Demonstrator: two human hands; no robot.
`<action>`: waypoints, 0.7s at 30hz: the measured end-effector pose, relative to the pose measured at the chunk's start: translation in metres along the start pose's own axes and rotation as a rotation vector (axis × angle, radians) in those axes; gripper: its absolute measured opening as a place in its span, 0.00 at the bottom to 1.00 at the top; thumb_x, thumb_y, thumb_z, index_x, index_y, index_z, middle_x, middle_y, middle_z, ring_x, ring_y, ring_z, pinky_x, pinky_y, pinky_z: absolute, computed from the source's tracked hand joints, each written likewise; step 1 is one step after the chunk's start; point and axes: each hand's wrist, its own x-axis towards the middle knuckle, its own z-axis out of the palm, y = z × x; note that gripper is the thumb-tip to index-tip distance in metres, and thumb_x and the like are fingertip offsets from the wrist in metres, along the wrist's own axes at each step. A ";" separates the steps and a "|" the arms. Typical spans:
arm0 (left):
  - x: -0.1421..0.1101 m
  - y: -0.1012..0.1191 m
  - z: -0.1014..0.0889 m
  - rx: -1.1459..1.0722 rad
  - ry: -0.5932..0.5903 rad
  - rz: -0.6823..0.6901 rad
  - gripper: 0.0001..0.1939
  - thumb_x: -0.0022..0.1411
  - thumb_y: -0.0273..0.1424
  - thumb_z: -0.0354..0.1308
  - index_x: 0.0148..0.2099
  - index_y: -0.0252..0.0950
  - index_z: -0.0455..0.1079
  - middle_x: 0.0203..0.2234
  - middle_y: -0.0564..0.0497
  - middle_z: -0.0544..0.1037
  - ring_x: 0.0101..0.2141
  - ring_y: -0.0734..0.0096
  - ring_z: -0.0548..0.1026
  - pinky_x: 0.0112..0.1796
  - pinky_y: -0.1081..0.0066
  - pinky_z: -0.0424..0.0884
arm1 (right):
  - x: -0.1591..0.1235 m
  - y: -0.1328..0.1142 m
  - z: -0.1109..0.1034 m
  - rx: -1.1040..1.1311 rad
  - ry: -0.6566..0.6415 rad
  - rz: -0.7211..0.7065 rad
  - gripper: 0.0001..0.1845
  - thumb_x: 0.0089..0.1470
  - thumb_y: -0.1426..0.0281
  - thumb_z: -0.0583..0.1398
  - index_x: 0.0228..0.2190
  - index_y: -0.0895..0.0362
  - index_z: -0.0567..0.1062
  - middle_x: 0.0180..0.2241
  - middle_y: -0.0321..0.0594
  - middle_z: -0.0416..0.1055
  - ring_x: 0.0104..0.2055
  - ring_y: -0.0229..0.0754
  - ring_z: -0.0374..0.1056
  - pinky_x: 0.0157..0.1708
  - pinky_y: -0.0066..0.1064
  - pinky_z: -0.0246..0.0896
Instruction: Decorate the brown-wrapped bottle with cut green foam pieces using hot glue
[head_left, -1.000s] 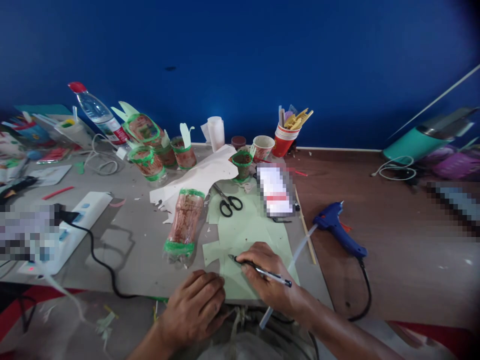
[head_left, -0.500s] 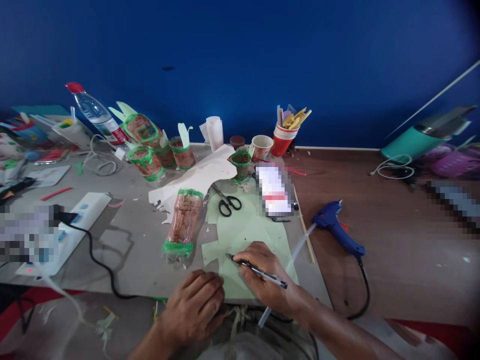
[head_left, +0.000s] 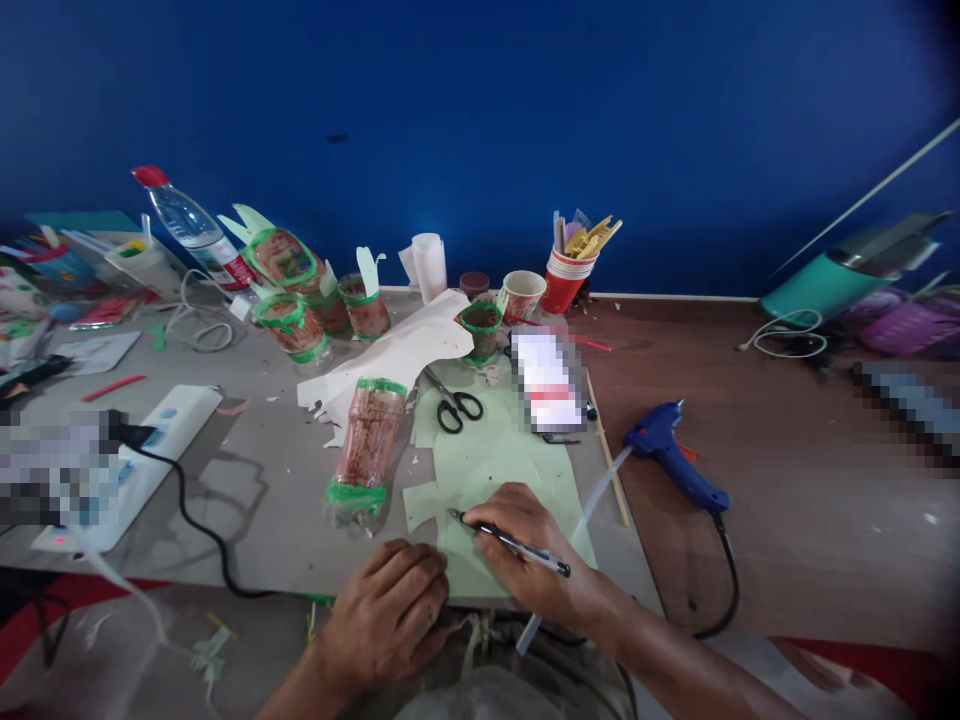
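Note:
My right hand (head_left: 521,545) pinches a black-and-clear pen (head_left: 525,549), its tip resting on light green paper (head_left: 517,460). My left hand (head_left: 394,605) lies palm down at the table's front edge, fingers lying flat beside the paper's lower left side and holding nothing. A pair of black-handled scissors (head_left: 454,408) lies at the paper's upper left. Left of the paper is a cut bottle piece (head_left: 369,450), brown-coated with green bands at both ends. Behind it lies a torn white sheet (head_left: 401,350).
A blue glue gun (head_left: 675,455) lies on the right, its clear glue stick pointing towards my right forearm. A blurred phone (head_left: 547,380) lies beyond the paper. Several green-rimmed pots stand behind, near a red paper cup (head_left: 566,280). A power strip (head_left: 161,450) lies left.
The pen has shifted very slightly left in my right hand's grip. My left hand and the things on the table stay where they were.

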 end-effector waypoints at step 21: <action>0.002 -0.001 -0.001 0.010 0.004 0.012 0.10 0.64 0.30 0.49 0.38 0.33 0.71 0.32 0.45 0.80 0.36 0.65 0.76 0.41 0.65 0.70 | 0.000 0.000 0.001 0.006 -0.007 0.007 0.07 0.57 0.74 0.56 0.36 0.54 0.74 0.29 0.39 0.76 0.32 0.43 0.71 0.40 0.37 0.61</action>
